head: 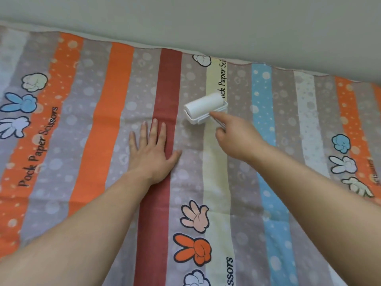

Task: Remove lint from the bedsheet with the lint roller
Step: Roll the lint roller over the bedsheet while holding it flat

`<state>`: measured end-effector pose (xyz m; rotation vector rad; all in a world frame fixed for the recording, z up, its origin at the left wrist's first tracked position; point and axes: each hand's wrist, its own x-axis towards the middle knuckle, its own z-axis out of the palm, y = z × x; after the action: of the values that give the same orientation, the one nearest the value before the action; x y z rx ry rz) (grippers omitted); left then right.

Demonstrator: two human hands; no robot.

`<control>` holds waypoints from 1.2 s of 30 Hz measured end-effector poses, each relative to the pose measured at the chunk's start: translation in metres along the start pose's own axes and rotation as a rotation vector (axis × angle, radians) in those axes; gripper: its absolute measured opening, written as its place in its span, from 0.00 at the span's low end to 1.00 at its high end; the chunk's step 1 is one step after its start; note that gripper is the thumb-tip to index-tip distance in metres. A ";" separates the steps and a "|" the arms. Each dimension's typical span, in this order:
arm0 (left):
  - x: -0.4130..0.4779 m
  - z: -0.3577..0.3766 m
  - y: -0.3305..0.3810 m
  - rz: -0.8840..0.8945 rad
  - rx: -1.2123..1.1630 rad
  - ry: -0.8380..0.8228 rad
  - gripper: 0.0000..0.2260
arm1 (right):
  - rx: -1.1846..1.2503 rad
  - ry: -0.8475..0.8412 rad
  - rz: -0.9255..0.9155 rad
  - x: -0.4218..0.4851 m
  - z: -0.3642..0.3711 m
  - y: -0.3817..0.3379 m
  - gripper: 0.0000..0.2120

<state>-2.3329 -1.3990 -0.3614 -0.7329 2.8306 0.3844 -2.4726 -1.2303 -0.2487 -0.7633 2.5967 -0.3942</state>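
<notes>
A pale wall (pixel 206 19) is running along the far edge of the bed, and the striped bedsheet (pixel 99 124) with its cartoon hand prints is lying spread flat beneath both arms. The left hand (pixel 150 149) is pressing palm-down on the cloth, its fingers (pixel 153 129) straight and slightly apart, holding nothing, pinning the sheet taut over the dark red stripe. The right hand (pixel 235 139) is gripping the handle of the lint roller (pixel 206 107), its fingers curled round it with the forefinger stretched along toward the frame. The white roller is resting on the sheet just beyond that fingertip, ahead of the left fingers and to their right, across the grey and pale yellow stripes. The rolling step looks well under way. Next, the roller likely needs steady downward pressure and a straight stroke, with the left hand shifting to keep the fabric from bunching.
</notes>
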 end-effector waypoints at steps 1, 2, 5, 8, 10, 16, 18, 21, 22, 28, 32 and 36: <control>0.001 0.001 0.000 0.003 -0.009 -0.016 0.40 | 0.009 0.019 0.009 0.015 0.009 -0.005 0.26; 0.002 0.001 0.000 0.009 -0.020 -0.035 0.40 | 0.010 0.032 0.022 0.026 0.015 -0.008 0.26; 0.004 0.002 -0.003 0.011 -0.045 -0.064 0.40 | -0.029 0.005 0.054 0.038 0.024 -0.004 0.26; 0.006 0.002 -0.002 0.005 -0.040 -0.100 0.40 | -0.068 -0.040 0.053 0.025 0.025 0.007 0.27; 0.005 0.001 0.000 0.008 -0.042 -0.109 0.39 | -0.101 -0.071 0.062 0.006 0.022 0.016 0.27; 0.003 -0.002 0.004 -0.010 -0.008 -0.111 0.40 | -0.167 -0.119 0.080 -0.072 0.015 0.053 0.27; 0.003 -0.005 0.007 -0.024 0.023 -0.117 0.40 | -0.190 -0.137 0.078 -0.095 0.013 0.069 0.27; -0.002 -0.009 0.013 -0.046 0.097 -0.101 0.40 | -0.233 -0.188 0.090 -0.126 0.007 0.091 0.25; -0.007 -0.010 0.016 -0.047 0.111 -0.097 0.39 | -0.243 -0.208 0.092 -0.136 0.004 0.097 0.25; -0.041 -0.007 0.026 -0.060 0.054 -0.094 0.35 | -0.286 -0.274 0.122 -0.176 -0.010 0.118 0.26; -0.040 -0.011 0.022 -0.063 0.014 -0.115 0.36 | -0.339 -0.378 0.127 -0.187 -0.045 0.117 0.25; -0.031 -0.014 0.012 -0.052 0.006 -0.105 0.36 | -0.324 -0.403 0.192 -0.178 -0.093 0.093 0.22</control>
<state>-2.3142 -1.3789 -0.3376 -0.7600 2.7083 0.3941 -2.4199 -1.0399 -0.1482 -0.6093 2.3405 0.2245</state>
